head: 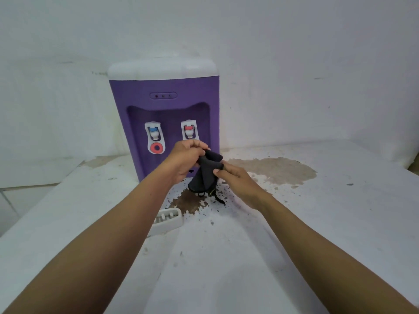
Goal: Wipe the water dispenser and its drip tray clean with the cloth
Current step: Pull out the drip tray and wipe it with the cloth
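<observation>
Between both hands, cloth [205, 172] hangs long axis vertical, pinched by left hand [187, 156] and right hand [235, 177] fingers, just before water dispenser [163, 87]; drip tray [169, 219] nearer left arm.

Peeling white surface [294, 223] bears water dispenser [163, 87] and, seemingly, drip tray [169, 219].

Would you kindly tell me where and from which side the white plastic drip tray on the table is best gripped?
Pinch the white plastic drip tray at its right short end, coming from above and the right. It lies flat, slotted face up, apart from the purple water dispenser, and the left forearm hides its left end.
</observation>
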